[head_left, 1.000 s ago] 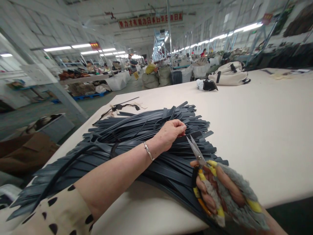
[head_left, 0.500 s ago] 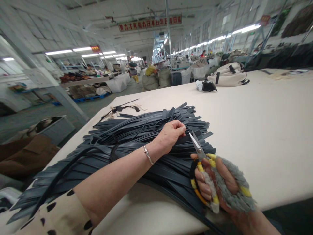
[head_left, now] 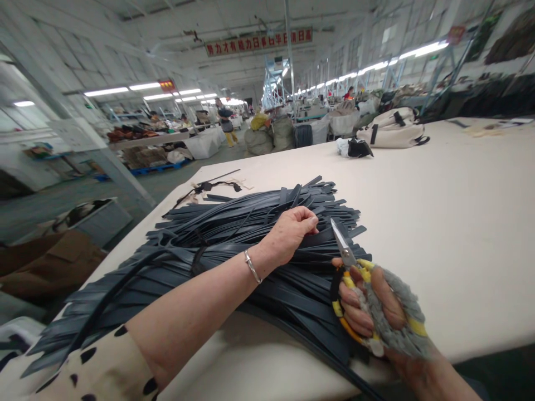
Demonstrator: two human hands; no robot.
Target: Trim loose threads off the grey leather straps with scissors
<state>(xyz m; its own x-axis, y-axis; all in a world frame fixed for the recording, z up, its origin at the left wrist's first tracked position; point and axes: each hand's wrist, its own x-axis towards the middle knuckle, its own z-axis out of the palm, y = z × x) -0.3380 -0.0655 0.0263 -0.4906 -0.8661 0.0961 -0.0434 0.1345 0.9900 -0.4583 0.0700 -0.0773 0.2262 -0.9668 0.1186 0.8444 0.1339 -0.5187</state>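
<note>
A thick bundle of dark blue-grey straps (head_left: 234, 223) lies across the pale table, bound with dark ties near its middle. Over the bundle's right part, my left hand (head_left: 295, 228) is closed in a pinch on a strap (head_left: 320, 239); the fingers partly hide the grip. My right hand (head_left: 368, 306) is wrapped round a pair of scissors (head_left: 345, 248), its handles padded with grey fluffy cloth and yellow and orange wrapping. The blades look closed, pointing up and left. Their tip is just right of my left fingertips, apart from them, above the strap ends.
On the pale table (head_left: 438, 223), a cream bag (head_left: 393, 129) and a small black-and-white bundle (head_left: 354, 147) lie at the far side. Dark scraps (head_left: 217, 186) lie beyond the straps. A brown cloth heap (head_left: 50, 262) stands off the left edge. A person (head_left: 226, 122) stands in the background.
The scissor blades have come together from slightly apart. My right hand has moved a little to the right, while my left hand keeps its pinch in nearly the same place.
</note>
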